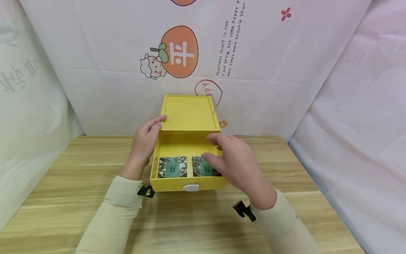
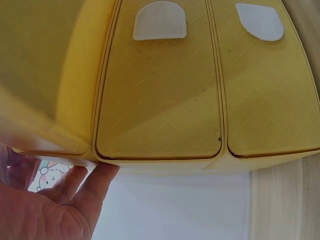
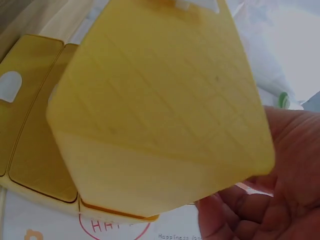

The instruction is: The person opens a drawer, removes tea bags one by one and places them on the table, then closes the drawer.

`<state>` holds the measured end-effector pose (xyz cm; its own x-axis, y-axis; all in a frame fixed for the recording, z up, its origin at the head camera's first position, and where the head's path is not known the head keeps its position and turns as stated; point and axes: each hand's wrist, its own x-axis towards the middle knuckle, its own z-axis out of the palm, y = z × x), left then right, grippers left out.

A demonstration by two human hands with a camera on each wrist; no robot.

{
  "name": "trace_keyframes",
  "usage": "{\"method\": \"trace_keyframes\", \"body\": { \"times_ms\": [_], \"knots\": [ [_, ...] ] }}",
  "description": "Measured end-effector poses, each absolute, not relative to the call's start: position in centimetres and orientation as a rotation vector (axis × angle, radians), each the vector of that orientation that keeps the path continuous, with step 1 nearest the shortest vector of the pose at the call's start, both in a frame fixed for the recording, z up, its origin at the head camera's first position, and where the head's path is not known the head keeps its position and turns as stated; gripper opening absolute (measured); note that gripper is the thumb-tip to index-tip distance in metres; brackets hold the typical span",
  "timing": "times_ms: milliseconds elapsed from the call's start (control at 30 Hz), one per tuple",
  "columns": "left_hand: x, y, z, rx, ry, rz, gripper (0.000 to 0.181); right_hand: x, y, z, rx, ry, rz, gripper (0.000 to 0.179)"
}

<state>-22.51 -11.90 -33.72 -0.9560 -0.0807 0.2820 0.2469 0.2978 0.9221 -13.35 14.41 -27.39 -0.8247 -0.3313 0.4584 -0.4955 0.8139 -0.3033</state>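
Note:
A yellow drawer cabinet (image 1: 190, 113) stands on the table with its top drawer (image 1: 177, 184) pulled out. Inside the drawer lie two dark patterned packets with teal labels, a left packet (image 1: 172, 167) and a right packet (image 1: 203, 165), the latter partly covered by a hand. My left hand (image 1: 144, 141) rests against the cabinet's upper left side, fingertips at its edge. Over the drawer's right wall hovers my right hand (image 1: 239, 162), its fingers loosely bent, thumb above the right packet. No held thing shows in it. In the left wrist view two lower drawers (image 2: 160, 95) are closed.
The wood-grain table (image 1: 95, 165) extends to both sides of the cabinet. Behind it hangs a white printed cloth (image 1: 111, 70), with similar cloth on the left and right. White tabs (image 2: 160, 21) mark the drawer fronts.

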Motion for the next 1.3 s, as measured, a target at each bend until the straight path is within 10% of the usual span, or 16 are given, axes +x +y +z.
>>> {"method": "trace_keyframes", "body": {
  "times_ms": [567, 1300],
  "knots": [
    [-22.7, -11.9, -33.6, -0.165, -2.295, -1.707, 0.044, -16.0, 13.7, -26.3, 0.833, -2.988, 0.14, 0.078],
    [-22.6, -12.0, -33.8, -0.163, -2.297, -1.714, 0.044, -16.7, 12.1, -26.6, 0.938, -2.98, -0.454, 0.055]
  ]
}}
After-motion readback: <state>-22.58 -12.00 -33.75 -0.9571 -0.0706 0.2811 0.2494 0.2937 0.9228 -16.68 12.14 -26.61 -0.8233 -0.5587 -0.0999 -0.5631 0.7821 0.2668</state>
